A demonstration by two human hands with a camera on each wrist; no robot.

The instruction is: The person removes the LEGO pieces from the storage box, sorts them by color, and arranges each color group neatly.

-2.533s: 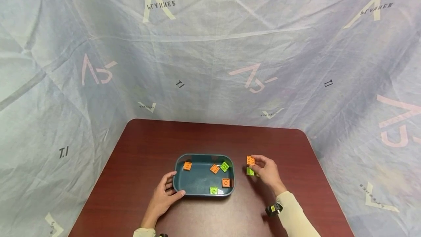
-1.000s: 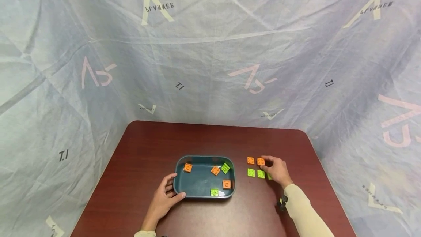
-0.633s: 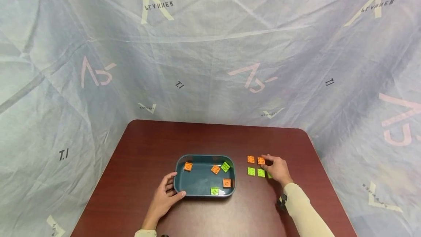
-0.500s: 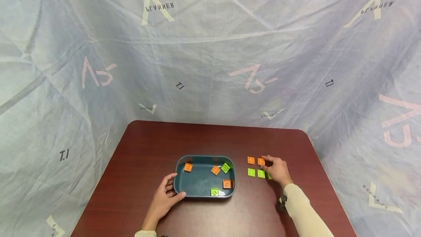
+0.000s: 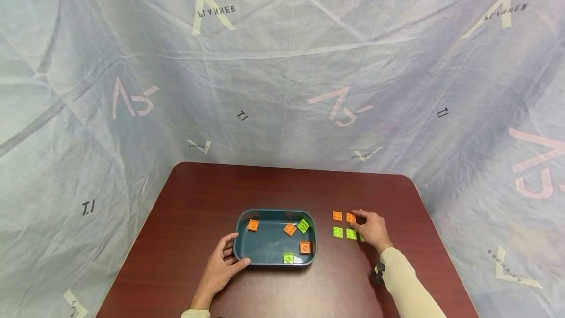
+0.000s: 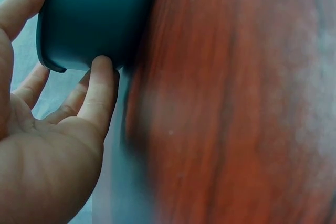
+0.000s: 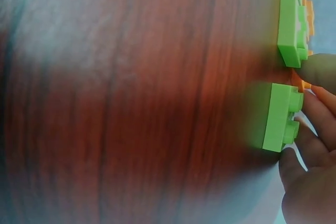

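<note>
My left hand (image 5: pixel 218 265) holds the left end of a dark teal tray (image 5: pixel 260 262), thumb at the front and fingers along the side. In the left wrist view the fingertips touch the tray wall (image 6: pixel 94 19). My right hand (image 5: pixel 372 228) pinches an orange building brick (image 5: pixel 350 218) at table level. Left of it lies another orange brick (image 5: pixel 337 216). In front is a row of green bricks (image 5: pixel 337 232), the rightmost green brick (image 5: pixel 362 237) partly hidden by the hand. The right wrist view shows a green brick (image 7: pixel 278 116) beside the fingers, studs facing up from the table.
Inside the tray lie loose bricks: an orange one (image 5: pixel 253 225) at the back left, an orange (image 5: pixel 290 229) and a green (image 5: pixel 303 225) at the back right, and an orange (image 5: pixel 305 248) and a green (image 5: pixel 288 258) nearer the front. Patterned grey cloth (image 5: pixel 282 112) surrounds the brown table (image 5: pixel 212 195).
Since the oldest frame my right hand has moved right, from the left orange brick to the one beside it, uncovering more green bricks. Over the last second both hands stay put.
</note>
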